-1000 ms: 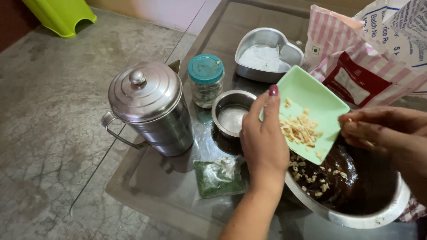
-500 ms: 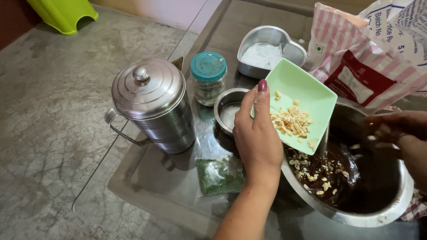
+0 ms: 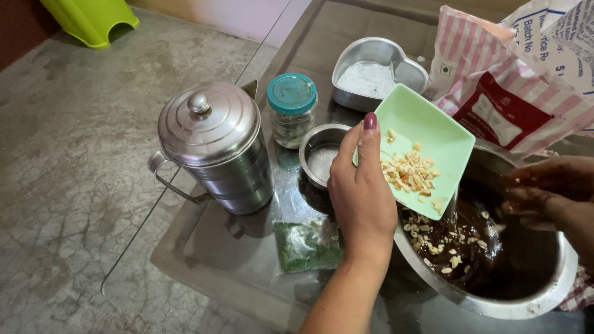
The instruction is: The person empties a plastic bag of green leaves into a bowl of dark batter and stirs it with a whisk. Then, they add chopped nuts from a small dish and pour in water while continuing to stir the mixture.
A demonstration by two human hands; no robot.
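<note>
Left hand [image 3: 362,192], seen from above, holds a pale green square dish [image 3: 421,148]; its fingers [image 3: 369,139] are clamped on the dish's near-left edge, thumb side toward the viewer, with one dark red nail visible at the rim. The dish is tilted, its lower corner pointing down and to the right of the fingers. Chopped nuts [image 3: 411,173] lie heaped in that lower half. More nut pieces are scattered on the dark brown mixture [image 3: 495,253] below the dish's low corner. The mixture fills a steel bowl [image 3: 495,306] that stands to the right of and below the left hand.

Right hand [image 3: 547,188] is over the bowl's far-right side, smeared with the brown mixture; whether its fingers are apart or closed cannot be told, and no object is seen in them.

Just left of the left fingers stands a small steel cup [image 3: 322,162] holding a little white matter. Beyond it is a glass jar [image 3: 292,111] with a teal lid. Farther left stands a lidded steel jug [image 3: 213,148] with a handle. Below the left hand, toward the viewer, lies a clear packet [image 3: 307,245] of green contents. Beyond the dish is a heart-shaped tin [image 3: 377,77], dusted white inside, and to its right a pink-striped bag [image 3: 495,93]. All rest on a glass table [image 3: 210,260], over a grey stone floor [image 3: 74,161].
</note>
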